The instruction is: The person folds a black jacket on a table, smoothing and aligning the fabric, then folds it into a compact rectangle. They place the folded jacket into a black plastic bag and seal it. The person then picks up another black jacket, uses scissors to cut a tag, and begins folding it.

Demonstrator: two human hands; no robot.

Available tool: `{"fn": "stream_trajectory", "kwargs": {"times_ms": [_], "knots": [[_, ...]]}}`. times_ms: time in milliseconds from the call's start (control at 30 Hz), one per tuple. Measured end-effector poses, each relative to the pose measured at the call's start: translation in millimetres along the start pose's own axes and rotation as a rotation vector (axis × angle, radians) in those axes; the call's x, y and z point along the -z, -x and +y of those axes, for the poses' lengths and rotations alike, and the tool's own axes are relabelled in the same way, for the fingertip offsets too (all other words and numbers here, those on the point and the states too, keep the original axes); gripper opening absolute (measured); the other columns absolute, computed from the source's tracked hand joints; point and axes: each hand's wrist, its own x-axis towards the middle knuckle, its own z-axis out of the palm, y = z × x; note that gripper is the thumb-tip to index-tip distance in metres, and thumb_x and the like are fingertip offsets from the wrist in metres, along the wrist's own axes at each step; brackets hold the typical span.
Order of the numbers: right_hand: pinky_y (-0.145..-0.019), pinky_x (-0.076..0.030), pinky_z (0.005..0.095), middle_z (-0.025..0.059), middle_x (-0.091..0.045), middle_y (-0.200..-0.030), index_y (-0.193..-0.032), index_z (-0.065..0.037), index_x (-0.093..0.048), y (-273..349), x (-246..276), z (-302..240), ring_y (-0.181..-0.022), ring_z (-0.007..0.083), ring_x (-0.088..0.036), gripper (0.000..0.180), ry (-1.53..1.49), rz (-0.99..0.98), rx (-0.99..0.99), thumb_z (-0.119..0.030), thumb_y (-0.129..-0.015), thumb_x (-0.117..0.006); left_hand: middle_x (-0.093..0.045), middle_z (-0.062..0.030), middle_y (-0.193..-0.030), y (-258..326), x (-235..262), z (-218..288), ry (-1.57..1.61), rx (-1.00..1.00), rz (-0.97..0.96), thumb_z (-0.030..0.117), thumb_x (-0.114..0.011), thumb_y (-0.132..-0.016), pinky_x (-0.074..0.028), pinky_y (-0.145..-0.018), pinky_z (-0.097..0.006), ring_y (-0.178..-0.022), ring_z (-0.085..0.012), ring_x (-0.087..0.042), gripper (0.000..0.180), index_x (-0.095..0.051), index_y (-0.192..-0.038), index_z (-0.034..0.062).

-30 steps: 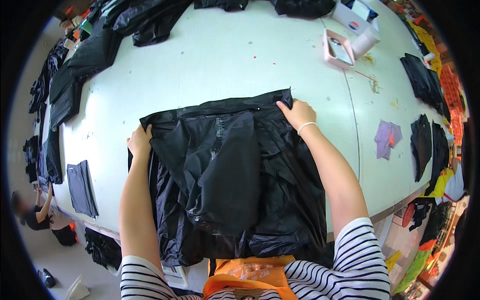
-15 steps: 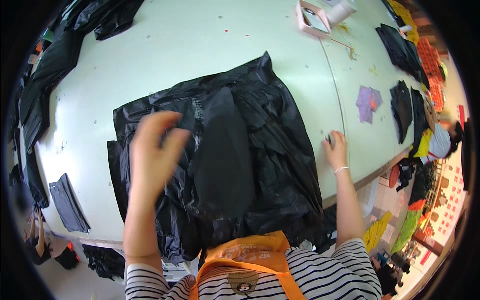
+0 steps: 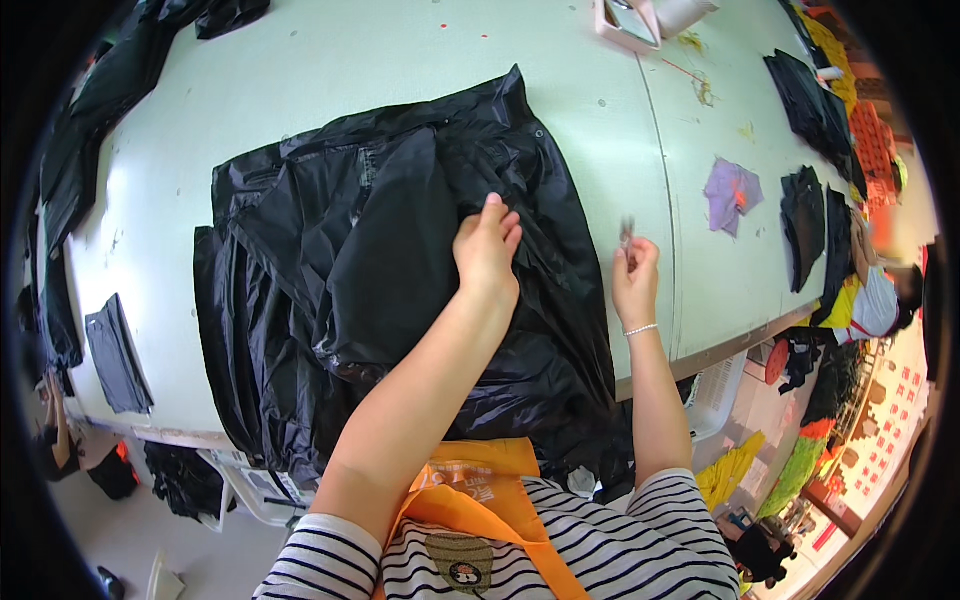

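A shiny black garment (image 3: 400, 260) with gathered, crumpled folds is spread on the pale green table in front of me. My left hand (image 3: 487, 248) reaches across its middle, fingers curled and closed against a fold of the cloth; the fingertips are partly hidden. Just off the garment's right edge, my right hand (image 3: 637, 280) is closed around a small pair of metal thread snips (image 3: 627, 232). Their tips point away from me and are blurred.
On the pale green table (image 3: 350, 60), a purple cloth scrap (image 3: 732, 195) and folded black garments (image 3: 803, 225) lie to the right. A pink box (image 3: 628, 25) stands at the far side. Dark garments (image 3: 90, 130) line the left; a folded grey piece (image 3: 118, 352) lies near the left edge.
My left hand has crossed rightward over the garment and closed on its cloth. My right hand has moved slightly left and raised the snips. The garment has shifted a little away and left in view.
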Motion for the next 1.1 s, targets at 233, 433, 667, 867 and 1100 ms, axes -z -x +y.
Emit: {"fn": "stream_trajectory", "kwargs": {"times_ms": [233,433,667,867,1100], "knots": [[-0.068,-0.049,0.0249,0.0073,-0.062,-0.085,-0.099,-0.001,-0.057,-25.3,-42.2,-105.4,-0.074,0.0138,-0.060,0.018,-0.240,-0.337,0.196,-0.012,-0.088,-0.065,-0.063,-0.0114,-0.101,-6.2,5.2,1.9,-0.065,-0.150,0.030,0.014,-0.060,-0.093,-0.048,-0.090,-0.028,-0.098,-0.0193,-0.062,0.019,-0.058,-0.098,-0.0037],[-0.067,-0.054,0.0272,0.0077,-0.064,-0.088,-0.095,-0.002,-0.061,-45.7,-48.9,-125.6,-0.075,0.0191,-0.065,0.019,-0.159,-0.383,0.321,-0.015,-0.085,-0.070,-0.065,-0.0098,-0.089,5.6,1.4,8.4,-0.194,-0.307,0.020,0.011,-0.062,-0.091,-0.050,-0.081,-0.025,-0.085,-0.0150,-0.063,0.014,-0.062,-0.086,-0.0021],[-0.063,-0.054,0.0264,0.0063,-0.063,-0.087,-0.094,-0.004,-0.062,-53.1,-59.0,-131.3,-0.073,0.0195,-0.066,0.019,-0.123,-0.313,0.433,-0.014,-0.082,-0.072,-0.066,-0.0080,-0.082,10.8,-5.4,13.6,-0.171,-0.293,0.043,0.011,-0.063,-0.089,-0.049,-0.072,-0.023,-0.075,-0.0115,-0.062,0.015,-0.064,-0.082,-0.0025],[-0.059,-0.053,0.0263,0.0052,-0.063,-0.083,-0.093,-0.005,-0.063,-55.6,-63.1,-132.7,-0.068,0.0197,-0.065,0.017,-0.131,-0.293,0.492,-0.011,-0.081,-0.072,-0.066,-0.0082,-0.082,14.1,-6.0,16.6,-0.183,-0.294,0.019,0.011,-0.064,-0.089,-0.051,-0.073,-0.024,-0.074,-0.0122,-0.062,0.014,-0.064,-0.085,-0.0021],[-0.057,-0.048,0.0243,0.0036,-0.063,-0.083,-0.101,-0.003,-0.061,-62.2,-70.0,-127.5,-0.066,0.0124,-0.061,0.025,-0.432,-0.432,0.244,-0.015,-0.083,-0.072,-0.066,-0.0087,-0.082,15.9,-5.5,20.6,-0.155,-0.281,0.004,0.013,-0.065,-0.088,-0.050,-0.071,-0.024,-0.073,-0.0119,-0.061,0.015,-0.063,-0.081,-0.0003]]}}
